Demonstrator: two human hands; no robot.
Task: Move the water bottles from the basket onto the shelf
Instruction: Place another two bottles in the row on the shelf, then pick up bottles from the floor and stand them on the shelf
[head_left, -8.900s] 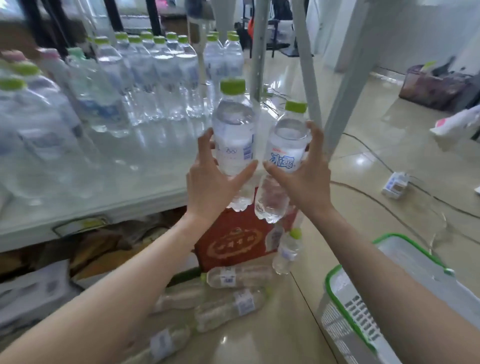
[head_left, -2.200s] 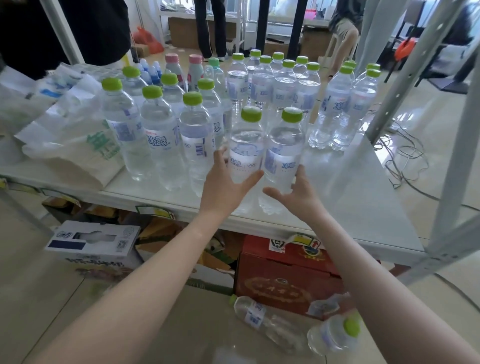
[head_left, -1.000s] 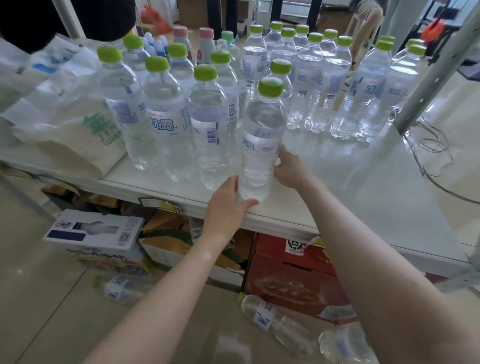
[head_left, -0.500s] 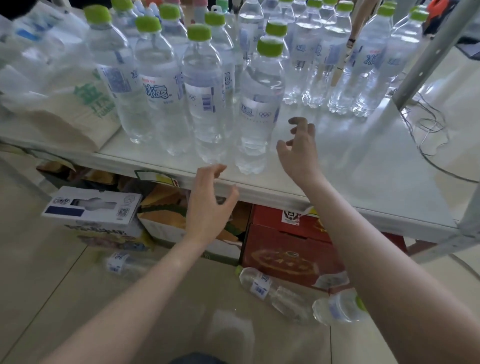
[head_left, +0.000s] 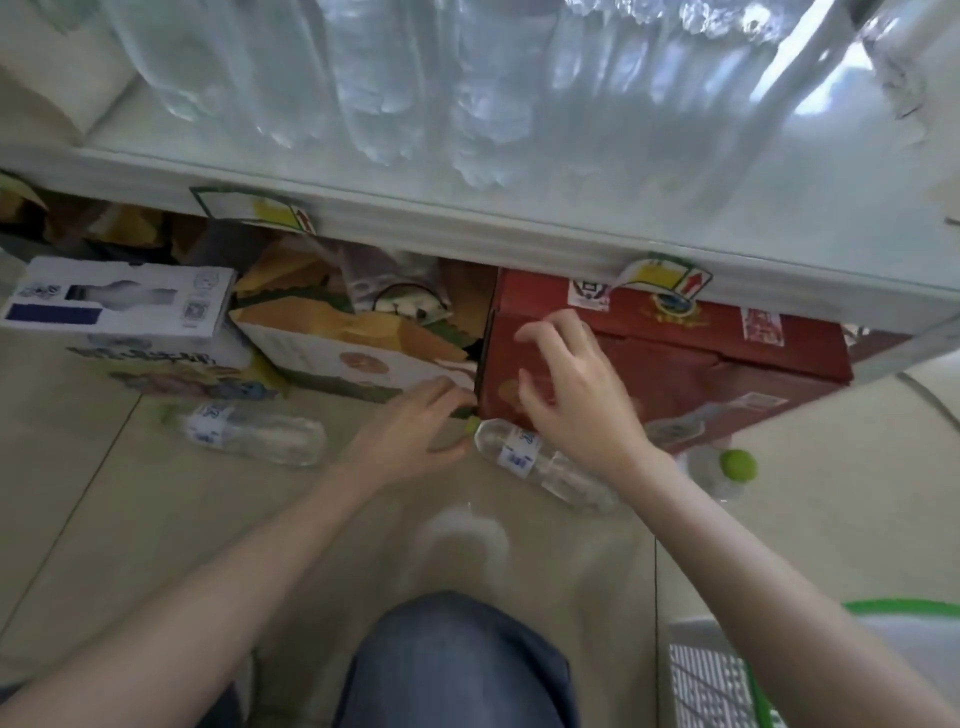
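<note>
My left hand (head_left: 415, 431) fingers at cap of floor bottle (head_left: 540, 462), frame centre; my right hand (head_left: 576, 395) spread above it, empty.

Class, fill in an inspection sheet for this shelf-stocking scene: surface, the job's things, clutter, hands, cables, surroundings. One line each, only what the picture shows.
Surface: white shelf overhead, bottoms of upright bottles along it; glossy tiled floor below.
Job's things: three water bottles on the floor, the left bottle and middle bottle lying, the right bottle showing its green cap; green-rimmed basket at lower right.
Clutter: red box, white box and yellow carton under the shelf.
Hands: left hand at the middle bottle's cap, grip not closed; right hand spread above that bottle, holding nothing.
Cables: nothing seen.
Surroundings: the person's knee in blue denim.
</note>
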